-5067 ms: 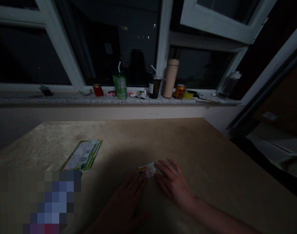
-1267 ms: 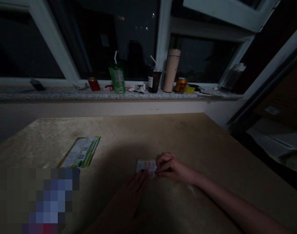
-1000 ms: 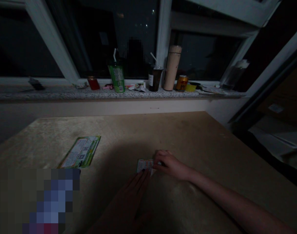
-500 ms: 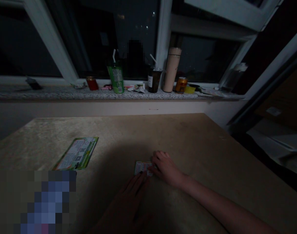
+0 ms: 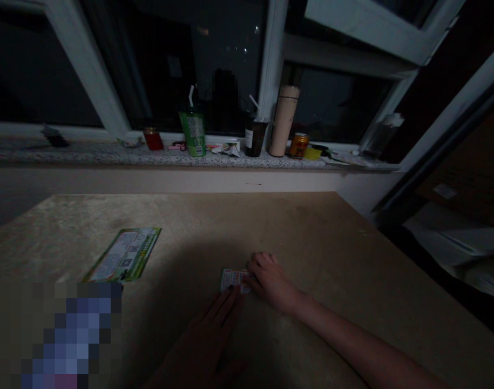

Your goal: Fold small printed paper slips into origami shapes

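A small printed card (image 5: 229,277) lies flat on the brown table (image 5: 198,213), in the shadow in front of me. My left hand (image 5: 214,319) reaches in from below, its fingers stretched out and their tips resting on the card's lower edge. Over the card's right end sits my right hand (image 5: 271,281), fingers curled and thumb side against the card. Whatever is inside those curled fingers, if anything, is hidden. Farther left lies a larger green and white printed sheet (image 5: 125,255).
On the granite windowsill (image 5: 121,156) stand a green cup with a straw (image 5: 194,132), a dark drink cup (image 5: 255,138), a pink flask (image 5: 284,121), an orange can (image 5: 299,146) and a red jar (image 5: 153,139). A pixelated patch (image 5: 72,335) covers the lower left.
The whole view has shifted slightly. Both hands stay at the card, with the right hand's fingers still curled over its right end.
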Tool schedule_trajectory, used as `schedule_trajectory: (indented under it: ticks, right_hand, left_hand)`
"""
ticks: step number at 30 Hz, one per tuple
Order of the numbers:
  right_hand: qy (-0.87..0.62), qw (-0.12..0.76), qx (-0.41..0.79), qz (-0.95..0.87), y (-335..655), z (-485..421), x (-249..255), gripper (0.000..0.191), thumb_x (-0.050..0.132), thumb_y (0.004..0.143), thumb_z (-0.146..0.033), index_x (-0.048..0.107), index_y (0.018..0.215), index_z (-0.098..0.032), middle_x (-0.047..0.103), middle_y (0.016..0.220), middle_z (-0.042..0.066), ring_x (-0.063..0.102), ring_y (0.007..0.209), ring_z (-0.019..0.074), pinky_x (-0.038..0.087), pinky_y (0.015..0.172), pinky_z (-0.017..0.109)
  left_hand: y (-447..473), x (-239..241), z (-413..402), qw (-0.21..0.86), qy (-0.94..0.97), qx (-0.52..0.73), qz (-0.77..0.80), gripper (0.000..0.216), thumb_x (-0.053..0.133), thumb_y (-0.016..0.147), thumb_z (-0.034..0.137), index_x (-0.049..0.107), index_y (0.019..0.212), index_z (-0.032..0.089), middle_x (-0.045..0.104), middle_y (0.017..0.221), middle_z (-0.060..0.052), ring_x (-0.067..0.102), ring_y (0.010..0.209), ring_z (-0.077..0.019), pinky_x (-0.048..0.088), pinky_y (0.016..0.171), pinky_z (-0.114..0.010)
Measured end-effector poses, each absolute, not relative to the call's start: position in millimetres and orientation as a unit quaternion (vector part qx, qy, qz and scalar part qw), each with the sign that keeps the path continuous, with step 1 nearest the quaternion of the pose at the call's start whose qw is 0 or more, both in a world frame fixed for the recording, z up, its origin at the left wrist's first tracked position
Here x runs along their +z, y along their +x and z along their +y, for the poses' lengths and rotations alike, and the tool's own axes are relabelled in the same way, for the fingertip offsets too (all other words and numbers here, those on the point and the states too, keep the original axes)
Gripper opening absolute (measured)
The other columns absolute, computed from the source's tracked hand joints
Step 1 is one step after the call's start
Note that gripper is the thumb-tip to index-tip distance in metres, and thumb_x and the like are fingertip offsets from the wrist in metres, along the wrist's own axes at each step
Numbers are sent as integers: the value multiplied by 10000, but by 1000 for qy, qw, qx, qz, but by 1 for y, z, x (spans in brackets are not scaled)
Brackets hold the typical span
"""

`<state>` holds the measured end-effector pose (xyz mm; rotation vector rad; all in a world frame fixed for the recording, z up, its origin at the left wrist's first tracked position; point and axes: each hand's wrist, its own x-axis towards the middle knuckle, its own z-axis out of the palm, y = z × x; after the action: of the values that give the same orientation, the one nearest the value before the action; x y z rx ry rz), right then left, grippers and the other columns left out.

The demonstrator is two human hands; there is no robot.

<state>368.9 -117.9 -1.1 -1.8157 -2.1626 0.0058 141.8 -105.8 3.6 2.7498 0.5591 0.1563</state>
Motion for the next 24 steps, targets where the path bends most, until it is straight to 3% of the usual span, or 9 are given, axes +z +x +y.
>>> schedule_trajectory:
  ticks: [9, 19, 24]
  right_hand:
    - [-632, 151, -7, -760, 368, -118, -1, 151, 500, 940, -315, 569, 923, -182, 544, 955, 63, 466, 911, 200, 326, 769, 319]
    - [-638, 138, -19, -757, 366, -118, 0, 127, 496, 942, -285, 573, 914, -188, 541, 945, 62, 469, 926, 211, 334, 774, 326]
    - [-639, 138, -21, -756, 366, -117, -2, 124, 500, 941, -289, 576, 929, -191, 539, 960, 62, 463, 941, 212, 336, 776, 329]
  left_hand:
    - [141, 4, -101, 174, 961, 53, 211, 779, 565, 869, 364, 112, 1498, 284, 192, 1537, -42, 242, 1375, -288, 293, 1086, -477]
    - [143, 7, -105, 170, 962, 69, 201, 850, 588, 848, 366, 57, 1504, 267, 183, 1536, -57, 244, 1370, -311, 285, 1089, -483]
    - [145, 5, -106, 161, 964, 57, 205, 808, 580, 857, 379, 111, 1502, 246, 172, 1538, -66, 219, 1377, -317, 281, 1088, -488]
